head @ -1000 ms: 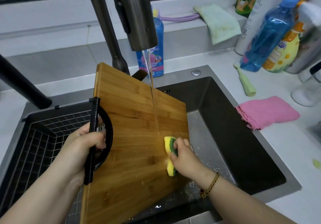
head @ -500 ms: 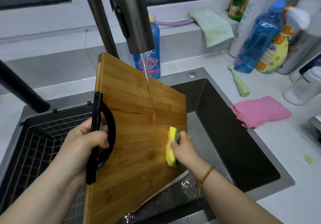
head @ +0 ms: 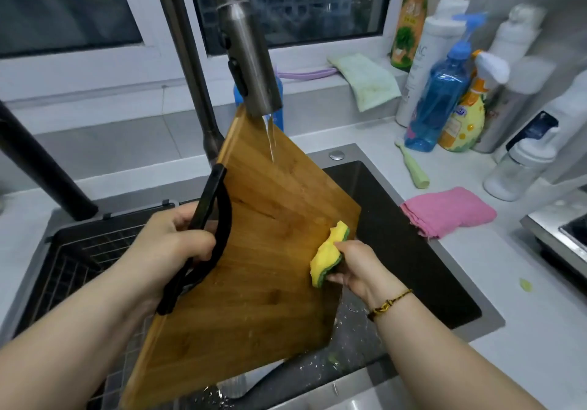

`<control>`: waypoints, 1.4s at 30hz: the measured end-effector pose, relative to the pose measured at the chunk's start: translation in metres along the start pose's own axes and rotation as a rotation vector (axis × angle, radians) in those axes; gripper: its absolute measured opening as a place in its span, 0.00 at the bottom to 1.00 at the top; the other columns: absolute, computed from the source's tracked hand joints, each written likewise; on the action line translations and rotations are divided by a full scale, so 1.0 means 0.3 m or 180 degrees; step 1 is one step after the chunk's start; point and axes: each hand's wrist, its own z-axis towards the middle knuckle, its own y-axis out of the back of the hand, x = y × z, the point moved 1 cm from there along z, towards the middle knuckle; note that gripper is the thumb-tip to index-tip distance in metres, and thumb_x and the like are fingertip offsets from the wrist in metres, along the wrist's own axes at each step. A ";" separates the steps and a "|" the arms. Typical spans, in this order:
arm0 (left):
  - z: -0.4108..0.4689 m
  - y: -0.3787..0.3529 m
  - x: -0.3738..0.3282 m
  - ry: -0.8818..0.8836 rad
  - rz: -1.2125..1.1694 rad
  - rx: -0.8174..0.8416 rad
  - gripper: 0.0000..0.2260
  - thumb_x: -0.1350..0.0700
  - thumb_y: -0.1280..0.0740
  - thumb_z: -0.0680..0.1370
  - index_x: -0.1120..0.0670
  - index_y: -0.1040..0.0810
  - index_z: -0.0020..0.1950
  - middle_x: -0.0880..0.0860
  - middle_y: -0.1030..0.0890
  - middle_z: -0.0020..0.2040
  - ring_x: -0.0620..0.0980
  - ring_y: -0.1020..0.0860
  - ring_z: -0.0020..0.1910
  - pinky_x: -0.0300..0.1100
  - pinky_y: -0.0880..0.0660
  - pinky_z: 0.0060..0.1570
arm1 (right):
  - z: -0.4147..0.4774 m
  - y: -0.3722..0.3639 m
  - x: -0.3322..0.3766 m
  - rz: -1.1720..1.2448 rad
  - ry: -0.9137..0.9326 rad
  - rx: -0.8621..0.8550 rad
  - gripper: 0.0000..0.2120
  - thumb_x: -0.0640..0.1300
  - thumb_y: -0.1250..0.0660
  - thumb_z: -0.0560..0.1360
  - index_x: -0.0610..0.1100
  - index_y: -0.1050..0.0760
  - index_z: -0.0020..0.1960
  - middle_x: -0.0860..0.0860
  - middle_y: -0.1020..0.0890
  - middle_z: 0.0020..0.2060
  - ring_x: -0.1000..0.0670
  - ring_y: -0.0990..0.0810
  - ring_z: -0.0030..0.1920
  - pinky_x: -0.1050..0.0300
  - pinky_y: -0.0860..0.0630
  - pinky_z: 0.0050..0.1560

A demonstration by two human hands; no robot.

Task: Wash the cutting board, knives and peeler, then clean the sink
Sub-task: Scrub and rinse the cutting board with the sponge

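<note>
Cutting board [head: 279, 234] tilts steeper now, likely stiff and wet-slick. Left hand [head: 168, 247] grips its black handle [head: 209, 187]; right hand [head: 355, 266] squeezes the sponge [head: 327, 257].

**Legible markings**

White bottle [head: 425, 60], rear right of tabletop: letters "AC" printed down its side; the rest is too blurred to read. Orange bottle [head: 408, 25] and yellow bottle [head: 465, 123]: labels present, illegible.

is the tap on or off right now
On: a thin stream of water runs from the faucet head onto the upper part of the tilted cutting board.
</note>
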 end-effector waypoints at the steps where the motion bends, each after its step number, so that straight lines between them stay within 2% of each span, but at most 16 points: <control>1: -0.005 0.001 -0.002 -0.0002 -0.0020 0.0005 0.07 0.66 0.41 0.55 0.54 0.29 0.26 0.50 0.32 0.23 0.46 0.31 0.21 0.34 0.33 0.21 | -0.014 -0.001 0.009 -0.0012 0.0040 0.0012 0.17 0.38 0.46 0.80 0.39 0.40 0.68 0.40 0.29 0.58 0.40 0.30 0.64 0.46 0.29 0.52; 4: -0.026 0.000 0.001 -0.0011 -0.0150 0.0031 0.06 0.67 0.39 0.57 0.57 0.30 0.28 0.52 0.32 0.23 0.46 0.31 0.21 0.35 0.32 0.21 | -0.041 -0.002 0.022 -0.0083 0.0077 -0.0015 0.18 0.38 0.46 0.80 0.39 0.42 0.69 0.39 0.32 0.64 0.40 0.32 0.65 0.43 0.30 0.57; 8: -0.069 -0.007 0.027 -0.0148 -0.0058 0.0086 0.10 0.66 0.39 0.58 0.51 0.29 0.21 0.49 0.30 0.22 0.44 0.29 0.21 0.37 0.31 0.23 | -0.059 -0.005 0.016 -0.0161 0.0062 0.0023 0.20 0.38 0.46 0.80 0.39 0.42 0.70 0.38 0.31 0.64 0.39 0.31 0.64 0.42 0.30 0.59; 12: -0.124 0.000 0.045 -0.0557 0.0069 0.0242 0.13 0.65 0.40 0.57 0.51 0.19 0.29 0.51 0.23 0.26 0.45 0.24 0.26 0.34 0.27 0.27 | -0.077 -0.026 -0.028 -0.0020 0.0006 -0.0066 0.18 0.38 0.46 0.79 0.38 0.40 0.69 0.37 0.29 0.62 0.38 0.29 0.62 0.43 0.31 0.59; 14: -0.149 0.006 0.042 -0.0761 0.0264 0.0378 0.13 0.65 0.39 0.58 0.51 0.18 0.33 0.53 0.22 0.28 0.49 0.22 0.28 0.38 0.25 0.29 | -0.084 -0.028 -0.056 0.0160 0.0009 -0.0136 0.18 0.39 0.45 0.79 0.38 0.40 0.68 0.38 0.27 0.57 0.39 0.27 0.56 0.43 0.31 0.60; 16: -0.171 0.008 0.030 -0.0953 0.0484 0.0502 0.16 0.64 0.37 0.59 0.49 0.17 0.38 0.57 0.19 0.35 0.53 0.19 0.34 0.44 0.23 0.35 | -0.111 -0.024 -0.071 0.0442 0.0017 -0.0116 0.15 0.39 0.46 0.79 0.40 0.37 0.65 0.40 0.26 0.45 0.42 0.26 0.45 0.42 0.29 0.56; 19: -0.188 -0.005 0.006 -0.1311 0.0788 0.0758 0.23 0.64 0.37 0.60 0.37 0.18 0.41 0.48 0.16 0.41 0.48 0.18 0.39 0.36 0.23 0.38 | -0.157 -0.008 -0.077 0.0742 0.0054 -0.0084 0.12 0.40 0.48 0.80 0.39 0.34 0.61 0.42 0.28 0.35 0.44 0.29 0.35 0.46 0.29 0.41; 21: -0.184 -0.014 -0.010 -0.1508 0.1047 0.0933 0.28 0.62 0.37 0.60 0.27 0.23 0.43 0.37 0.17 0.42 0.39 0.19 0.42 0.27 0.27 0.39 | -0.175 0.007 -0.078 0.0819 0.0088 -0.0074 0.12 0.41 0.49 0.80 0.40 0.31 0.58 0.42 0.27 0.36 0.44 0.28 0.35 0.46 0.29 0.44; 23: -0.170 -0.023 -0.030 -0.1672 0.1318 0.1105 0.30 0.59 0.36 0.61 0.22 0.28 0.45 0.30 0.20 0.43 0.32 0.22 0.46 0.23 0.29 0.42 | -0.172 0.024 -0.079 0.0893 0.0052 -0.0043 0.10 0.41 0.49 0.80 0.44 0.29 0.49 0.42 0.25 0.39 0.43 0.26 0.39 0.44 0.28 0.48; 26: -0.139 -0.049 -0.060 -0.1931 0.1902 0.1413 0.26 0.48 0.39 0.62 0.24 0.33 0.56 0.27 0.22 0.47 0.29 0.23 0.47 0.23 0.29 0.46 | -0.141 0.054 -0.092 0.0822 -0.0087 -0.0123 0.10 0.43 0.49 0.80 0.43 0.29 0.52 0.40 0.23 0.47 0.42 0.24 0.48 0.42 0.28 0.54; 29: -0.083 -0.066 -0.049 -0.2167 0.2344 0.1547 0.27 0.51 0.39 0.65 0.36 0.32 0.64 0.26 0.24 0.44 0.23 0.27 0.43 0.20 0.32 0.42 | -0.111 0.072 -0.098 0.0594 -0.0132 -0.0209 0.10 0.43 0.49 0.80 0.43 0.30 0.47 0.41 0.24 0.45 0.43 0.25 0.45 0.45 0.27 0.47; 31: -0.045 -0.069 -0.031 -0.2136 0.2419 0.1494 0.28 0.55 0.38 0.66 0.37 0.33 0.64 0.27 0.24 0.45 0.21 0.28 0.44 0.19 0.33 0.45 | -0.094 0.076 -0.097 0.0503 -0.0193 -0.0266 0.11 0.43 0.49 0.80 0.42 0.30 0.45 0.42 0.25 0.41 0.44 0.26 0.43 0.46 0.29 0.48; 33: -0.010 -0.069 -0.010 -0.2089 0.2384 0.1406 0.31 0.58 0.38 0.66 0.31 0.36 0.63 0.27 0.24 0.48 0.22 0.28 0.47 0.20 0.33 0.49 | -0.072 0.076 -0.093 0.0417 -0.0239 -0.0251 0.11 0.44 0.49 0.80 0.42 0.30 0.45 0.42 0.25 0.40 0.44 0.26 0.41 0.45 0.29 0.48; 36: 0.038 -0.076 0.012 -0.2061 0.2396 0.1330 0.31 0.54 0.38 0.67 0.29 0.43 0.64 0.25 0.26 0.49 0.22 0.28 0.50 0.22 0.32 0.52 | -0.035 0.081 -0.081 0.0301 -0.0295 -0.0228 0.12 0.45 0.49 0.80 0.43 0.31 0.44 0.43 0.25 0.39 0.45 0.26 0.40 0.46 0.29 0.44; 39: 0.084 -0.085 0.013 -0.2132 0.2390 0.1370 0.26 0.47 0.42 0.66 0.29 0.41 0.62 0.18 0.31 0.48 0.22 0.28 0.51 0.21 0.32 0.52 | 0.002 0.092 -0.068 0.0244 -0.0349 -0.0182 0.10 0.44 0.48 0.80 0.42 0.31 0.47 0.42 0.24 0.40 0.45 0.25 0.40 0.44 0.29 0.47; 42: 0.139 -0.073 -0.008 -0.2210 0.2356 0.1234 0.25 0.51 0.38 0.67 0.27 0.38 0.58 0.16 0.31 0.45 0.22 0.28 0.51 0.20 0.33 0.51 | 0.035 0.099 -0.056 0.0193 -0.0316 -0.0160 0.06 0.41 0.48 0.80 0.42 0.34 0.53 0.42 0.25 0.40 0.45 0.26 0.40 0.45 0.28 0.47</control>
